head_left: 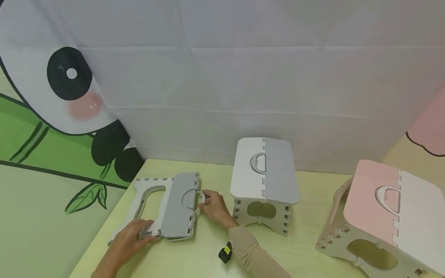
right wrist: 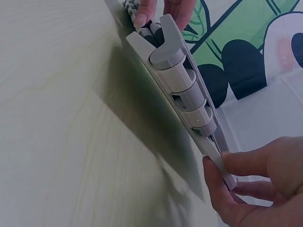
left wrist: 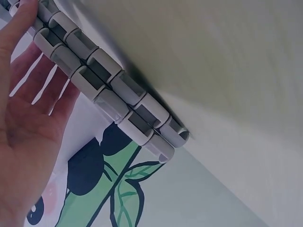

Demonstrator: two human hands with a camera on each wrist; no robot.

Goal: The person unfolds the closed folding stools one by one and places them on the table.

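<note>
A grey and white folding step stool (head_left: 180,210) lies folded nearly flat at the table's left side, its hinged edges showing. My left hand (head_left: 133,235) grips its near edge, thumb on one side and fingers on the other. In the left wrist view, that hand (left wrist: 35,109) is beside the stool's row of hinge knuckles (left wrist: 102,85). With thumb and fingers, my right hand (head_left: 213,206) pinches the stool's carry handle (head_left: 199,199) at the right edge. The right wrist view shows the same pinch by the right hand (right wrist: 260,179), with the stool's edge raised above its shadow.
A white and grey step stool (head_left: 265,170) stands unfolded near the back wall. Farther right stands a pink and white one (head_left: 393,208). A small black object (head_left: 225,253) with a yellow mark is beside the right sleeve. A printed cloth (head_left: 222,85) hangs behind the pale table (head_left: 302,247).
</note>
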